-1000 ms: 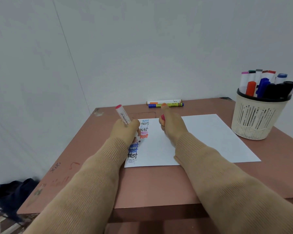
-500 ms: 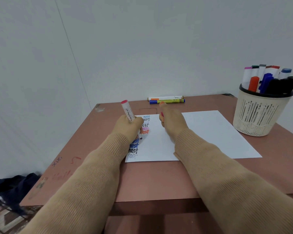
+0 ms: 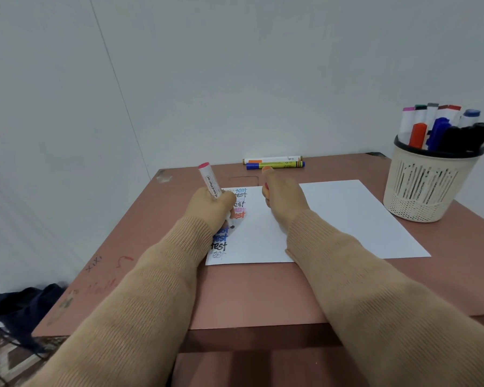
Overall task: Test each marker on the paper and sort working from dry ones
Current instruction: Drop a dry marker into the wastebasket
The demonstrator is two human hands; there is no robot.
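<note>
Little differs from half a second ago: both hands and the marker keep the same pose, and against a second ago the whole scene only sits a shade higher in the frame. The brown table [image 3: 263, 297] fills the lower half, with a white paper [image 3: 347, 219] lying across its middle. A cream basket [image 3: 425, 185] stands at the right edge of the frame, just beside the sheet's far right corner, packed with upright markers [image 3: 442, 127]. The right hand [image 3: 282, 199] rests on the sheet at centre, thumb raised toward the far edge and fingers curled under. A small pink spot shows at its left side, and whether those fingers hold anything cannot be told. The left hand [image 3: 210, 210], left of centre, is wrapped in a fist-like grip round the marker [image 3: 210, 182]. Its long axis leans steeply, pink end up and to the upper left, dark tip down and to the lower right. The tip sits at the sheet's left side beside a column of "test" words [image 3: 220, 245] in blue, black, pink, orange and grey. Two more pens [image 3: 274, 162] lie side by side at the table's far edge, running left to right, well apart from the basket.
</note>
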